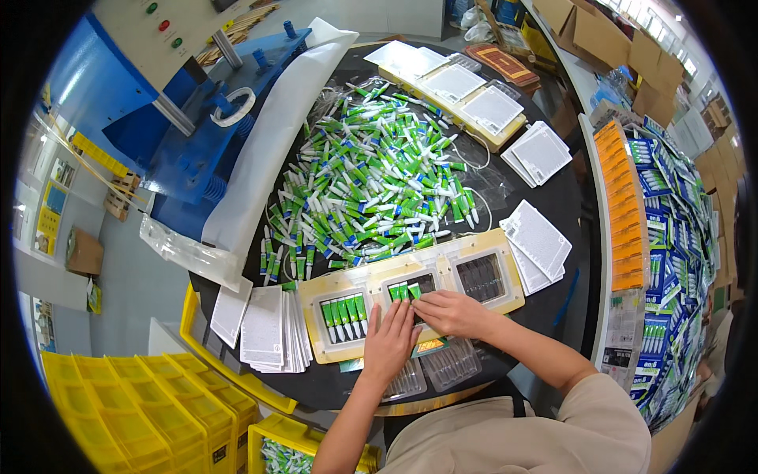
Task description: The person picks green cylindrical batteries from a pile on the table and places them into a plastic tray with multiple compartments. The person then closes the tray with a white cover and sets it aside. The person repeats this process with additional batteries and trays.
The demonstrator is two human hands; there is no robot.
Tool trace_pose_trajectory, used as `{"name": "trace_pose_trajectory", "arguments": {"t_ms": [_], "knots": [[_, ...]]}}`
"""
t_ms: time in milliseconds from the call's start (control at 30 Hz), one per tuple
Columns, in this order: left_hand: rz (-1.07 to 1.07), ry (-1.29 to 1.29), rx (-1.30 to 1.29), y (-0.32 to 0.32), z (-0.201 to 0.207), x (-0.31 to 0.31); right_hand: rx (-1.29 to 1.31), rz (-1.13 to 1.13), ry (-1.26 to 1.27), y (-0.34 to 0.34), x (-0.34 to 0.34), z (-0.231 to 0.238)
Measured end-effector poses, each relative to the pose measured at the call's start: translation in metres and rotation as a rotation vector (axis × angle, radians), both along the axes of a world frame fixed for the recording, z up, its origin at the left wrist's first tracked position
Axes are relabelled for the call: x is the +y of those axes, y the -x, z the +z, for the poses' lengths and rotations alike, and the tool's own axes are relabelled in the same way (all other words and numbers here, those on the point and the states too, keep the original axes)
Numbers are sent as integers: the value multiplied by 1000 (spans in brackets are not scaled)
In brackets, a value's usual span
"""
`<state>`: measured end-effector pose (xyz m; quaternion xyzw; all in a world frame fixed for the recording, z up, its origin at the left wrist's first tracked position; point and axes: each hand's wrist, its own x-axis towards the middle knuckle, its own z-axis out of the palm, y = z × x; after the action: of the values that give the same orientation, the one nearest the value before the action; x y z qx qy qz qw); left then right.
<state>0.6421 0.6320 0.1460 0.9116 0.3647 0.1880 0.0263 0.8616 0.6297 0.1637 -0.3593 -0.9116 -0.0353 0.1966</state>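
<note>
Head view, looking down on a round black table (553,197), and the landmark here is the cream tray (410,294) with three windows lying along the table's near edge. Both hands are right on its middle window. The left hand (391,341) lies flat with fingers stretched out, pressing on the tray's front edge and the lower part of that window — nothing pinched in it. The right hand (452,313) comes in from the right and covers the window's lower right; its fingers curl down onto the green tubes (404,291) there, though whether they actually pinch one I cannot tell, the fingertips are hidden. Those tubes sit in the middle window, only the left part of it filled. The tray's left window holds a full row of green tubes (344,314), and the right window looks dark and unfilled.

Just behind the tray — a big loose heap of green and white tubes (371,182) spread over the table. Left of the tray, a stack of white cards (264,325). Right of it, more white cards (537,238). In front of the tray, under the wrists, clear plastic blister shells (450,365).
</note>
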Motion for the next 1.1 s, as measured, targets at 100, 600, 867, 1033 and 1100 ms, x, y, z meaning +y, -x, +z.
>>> {"name": "trace_pose_trajectory", "arguments": {"t_ms": [100, 600, 867, 1033, 1100], "knots": [[-7, 21, -23, 1, 2, 0, 147, -58, 71, 7, 1, -11], [187, 28, -2, 45, 21, 141, -131, -194, 316, 14, 170, 3], [-7, 69, 302, 56, 21, 192, 31, 23, -50, -14, 16, 14], [135, 4, -22, 60, 35, 155, 123, -99, -21, 0, 13, 0], [247, 133, -180, 59, 43, 127, 239, -189, 5, -7, 23, 2]]}}
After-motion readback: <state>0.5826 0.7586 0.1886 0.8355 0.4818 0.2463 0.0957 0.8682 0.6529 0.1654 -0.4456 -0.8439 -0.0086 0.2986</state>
